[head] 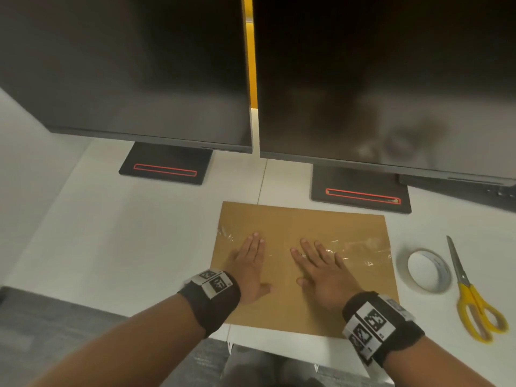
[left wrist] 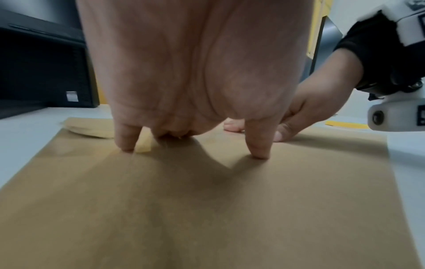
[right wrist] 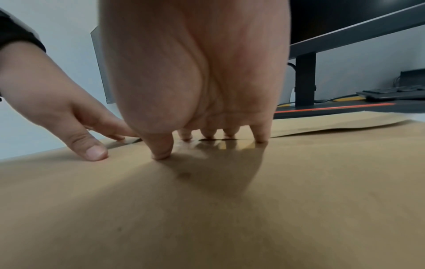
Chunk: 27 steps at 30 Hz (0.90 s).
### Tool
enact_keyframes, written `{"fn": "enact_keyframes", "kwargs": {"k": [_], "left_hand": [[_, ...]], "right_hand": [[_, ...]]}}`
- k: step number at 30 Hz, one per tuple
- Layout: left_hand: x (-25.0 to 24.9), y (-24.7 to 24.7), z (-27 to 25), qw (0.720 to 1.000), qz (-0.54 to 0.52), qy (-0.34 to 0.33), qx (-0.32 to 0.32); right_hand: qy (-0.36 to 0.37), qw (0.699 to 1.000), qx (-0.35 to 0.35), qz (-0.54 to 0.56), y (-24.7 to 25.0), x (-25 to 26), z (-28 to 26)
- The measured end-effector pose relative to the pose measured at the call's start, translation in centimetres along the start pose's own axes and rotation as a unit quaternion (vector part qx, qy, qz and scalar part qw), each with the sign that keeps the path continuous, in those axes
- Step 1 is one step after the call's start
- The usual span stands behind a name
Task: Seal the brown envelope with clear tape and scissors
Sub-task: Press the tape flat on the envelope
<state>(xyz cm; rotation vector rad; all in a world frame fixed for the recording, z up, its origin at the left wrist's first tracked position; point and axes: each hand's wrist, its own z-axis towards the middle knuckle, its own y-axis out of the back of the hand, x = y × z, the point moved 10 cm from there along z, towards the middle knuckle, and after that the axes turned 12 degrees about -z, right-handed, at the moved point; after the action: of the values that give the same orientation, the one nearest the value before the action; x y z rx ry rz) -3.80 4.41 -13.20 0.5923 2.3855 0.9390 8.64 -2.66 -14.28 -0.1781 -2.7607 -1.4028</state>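
A brown envelope (head: 282,303) lies flat on the white desk (head: 111,233). A strip of clear tape (head: 360,251) runs across its upper part, wrinkled and shiny at the right. My left hand (head: 250,263) lies flat with straight fingers pressing the tape's left portion. My right hand (head: 318,270) is spread flat beside it, fingers on the tape's middle. In the left wrist view the left fingertips (left wrist: 125,143) touch the envelope (left wrist: 207,209); in the right wrist view the right fingertips (right wrist: 261,135) press the glossy tape on the envelope (right wrist: 207,209).
A roll of clear tape (head: 428,270) lies right of the envelope, and yellow-handled scissors (head: 472,294) lie further right. Two dark monitors (head: 139,65) on black bases (head: 164,164) stand behind. A keyboard edge (head: 497,195) shows at far right. The desk's front edge runs below my wrists.
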Motion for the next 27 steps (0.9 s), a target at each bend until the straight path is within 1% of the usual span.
{"fn": "enact_keyframes", "kwargs": {"k": [4,6,10,18,27], "left_hand": [[2.2,1.3,-0.4,0.997,-0.053,0.054,-0.018],[3.0,1.6,-0.5,0.995,-0.066,0.066,-0.022],[4.3,1.5,-0.4,0.996,-0.041,0.076,-0.03],[4.9,1.7,-0.4,0.993,-0.083,0.059,-0.061],[5.6,1.4,-0.3,0.991,-0.096,0.076,-0.051]], "right_hand": [[-0.004,1.0,-0.001,0.008,0.1,0.0,0.1],[-0.004,1.0,-0.001,0.008,0.0,0.0,0.2],[-0.005,1.0,0.004,0.007,-0.1,0.0,0.2],[-0.009,1.0,0.004,0.005,-0.2,0.0,0.2],[-0.011,1.0,0.003,0.005,0.0,0.2,0.2]]}}
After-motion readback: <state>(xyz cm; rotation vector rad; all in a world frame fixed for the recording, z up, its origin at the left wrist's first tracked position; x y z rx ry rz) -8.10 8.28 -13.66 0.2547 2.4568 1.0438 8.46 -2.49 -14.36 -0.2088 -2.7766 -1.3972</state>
